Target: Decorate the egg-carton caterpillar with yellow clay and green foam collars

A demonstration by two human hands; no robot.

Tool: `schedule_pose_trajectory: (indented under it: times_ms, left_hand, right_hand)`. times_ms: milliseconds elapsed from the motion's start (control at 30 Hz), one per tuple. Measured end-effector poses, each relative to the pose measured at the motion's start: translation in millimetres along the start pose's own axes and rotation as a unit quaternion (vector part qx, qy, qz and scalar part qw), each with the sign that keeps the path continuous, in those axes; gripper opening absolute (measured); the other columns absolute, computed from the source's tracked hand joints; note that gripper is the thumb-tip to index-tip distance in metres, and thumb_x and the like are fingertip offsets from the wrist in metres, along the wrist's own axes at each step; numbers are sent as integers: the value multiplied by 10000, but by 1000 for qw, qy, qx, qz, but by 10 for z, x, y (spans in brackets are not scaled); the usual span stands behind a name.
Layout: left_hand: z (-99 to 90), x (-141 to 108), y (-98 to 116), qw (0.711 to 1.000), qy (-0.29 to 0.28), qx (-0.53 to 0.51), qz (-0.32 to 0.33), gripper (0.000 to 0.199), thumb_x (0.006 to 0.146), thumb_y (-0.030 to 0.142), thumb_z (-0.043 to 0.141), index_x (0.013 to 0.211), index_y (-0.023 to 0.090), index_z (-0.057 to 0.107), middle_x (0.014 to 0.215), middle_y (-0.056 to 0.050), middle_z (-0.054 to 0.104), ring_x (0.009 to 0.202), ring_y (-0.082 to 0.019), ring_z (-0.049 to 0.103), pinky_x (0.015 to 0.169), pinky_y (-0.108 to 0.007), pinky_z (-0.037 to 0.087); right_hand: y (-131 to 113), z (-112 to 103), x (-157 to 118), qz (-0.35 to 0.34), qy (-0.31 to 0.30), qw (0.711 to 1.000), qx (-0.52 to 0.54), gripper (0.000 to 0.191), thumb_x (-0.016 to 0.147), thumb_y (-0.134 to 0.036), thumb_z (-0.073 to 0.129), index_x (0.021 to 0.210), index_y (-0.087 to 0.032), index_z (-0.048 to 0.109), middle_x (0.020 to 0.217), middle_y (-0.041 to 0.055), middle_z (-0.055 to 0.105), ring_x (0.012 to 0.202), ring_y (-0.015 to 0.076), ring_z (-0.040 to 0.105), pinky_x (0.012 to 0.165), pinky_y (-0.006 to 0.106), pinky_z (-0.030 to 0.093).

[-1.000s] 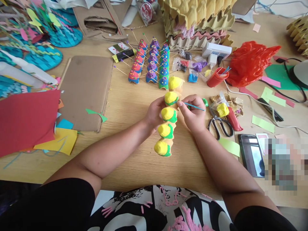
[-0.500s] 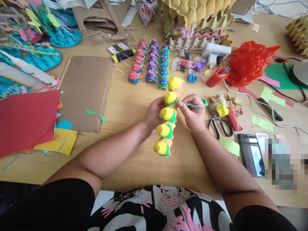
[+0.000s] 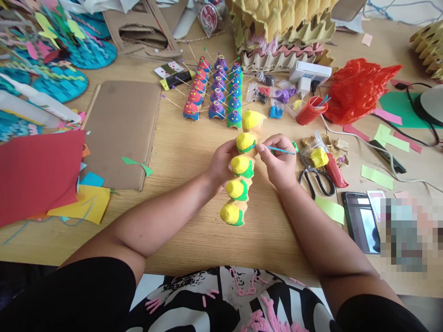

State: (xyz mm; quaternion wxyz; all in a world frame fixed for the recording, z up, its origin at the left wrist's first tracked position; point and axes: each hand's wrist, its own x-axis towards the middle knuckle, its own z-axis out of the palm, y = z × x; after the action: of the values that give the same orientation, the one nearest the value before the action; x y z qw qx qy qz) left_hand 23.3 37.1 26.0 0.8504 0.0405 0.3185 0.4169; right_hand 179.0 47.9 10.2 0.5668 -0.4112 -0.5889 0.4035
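Note:
A strip of egg-carton cups (image 3: 242,190) runs lengthwise above the table, its tops covered in yellow clay, several with green clay along the side. My left hand (image 3: 223,165) grips the strip from the left near the second and third cups, its fingertips partly hidden behind it. Pinched in my right hand (image 3: 279,161) is a thin blue stick (image 3: 282,150), whose tip touches the green clay on the second cup from the far end. A bit of green clay (image 3: 295,146) shows beside the right hand's fingers.
Beyond the strip stand rows of decorated red (image 3: 191,109), purple (image 3: 217,109) and green-blue cups (image 3: 234,117). Cardboard (image 3: 121,133) lies left. On the right are black-handled scissors (image 3: 316,180), yellow clay (image 3: 319,157), a red cup (image 3: 311,113) and a phone (image 3: 362,223).
The blue stick and my right hand have shifted very slightly right. The strip's near end has dipped slightly toward me. Both hands keep their holds.

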Motion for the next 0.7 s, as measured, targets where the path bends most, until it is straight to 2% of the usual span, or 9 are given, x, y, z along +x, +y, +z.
schedule_pose_trajectory:
  times_ms: [367, 700]
  left_hand:
    - [-3, -4, -5, 1000, -5, 4, 2, 255, 964, 370, 575, 758, 220, 576, 497, -21, 584, 388, -166, 561, 425, -249, 408]
    - [40, -18, 22, 1000, 9, -4, -12, 248, 952, 389, 557, 774, 220, 594, 494, -24, 593, 385, -165, 559, 406, -256, 419]
  right_hand:
    - [11, -16, 18, 8, -6, 1000, 8, 520, 771, -663, 864, 752, -230, 576, 645, -73, 538, 553, 76, 442, 536, 247, 381]
    - [132, -48, 23, 14, -12, 999, 45, 513, 774, -649, 869, 765, -231, 572, 679, -61, 524, 600, 90, 463, 547, 245, 387]
